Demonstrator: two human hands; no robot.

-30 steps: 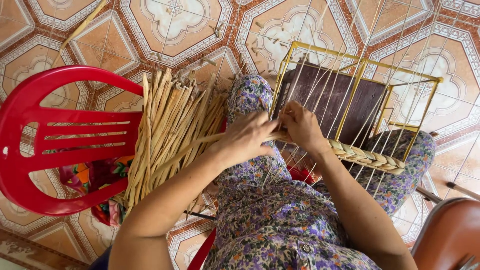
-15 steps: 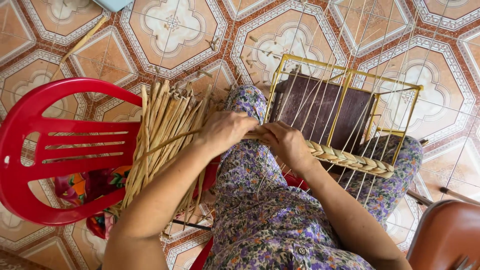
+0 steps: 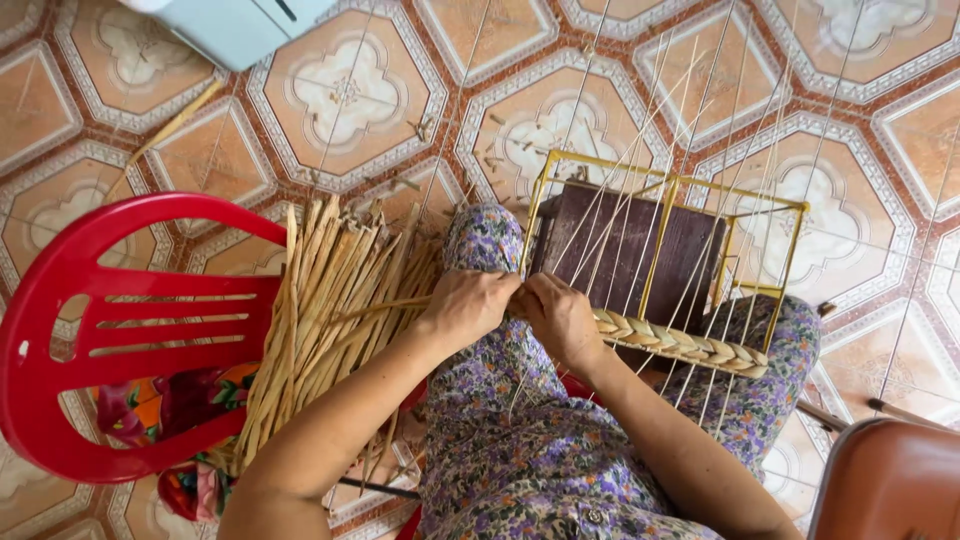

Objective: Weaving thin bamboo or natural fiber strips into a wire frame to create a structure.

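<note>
Your left hand (image 3: 468,308) and right hand (image 3: 560,318) both pinch the braid (image 3: 680,343) end on the yellow wire frame (image 3: 665,190), centre. Light, dry, probably brittle: grip near the weave. Spare straw bundle (image 3: 320,310) at 9 o'clock.

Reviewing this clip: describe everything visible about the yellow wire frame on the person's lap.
The yellow wire frame is a box of thin rods, apparently painted metal, resting tilted across the person's floral-clad knees. A dark brown panel fills its middle. Pale thin strands run across it. A woven straw braid lies along its near edge. The left hand and right hand meet at the braid's left end.
</note>
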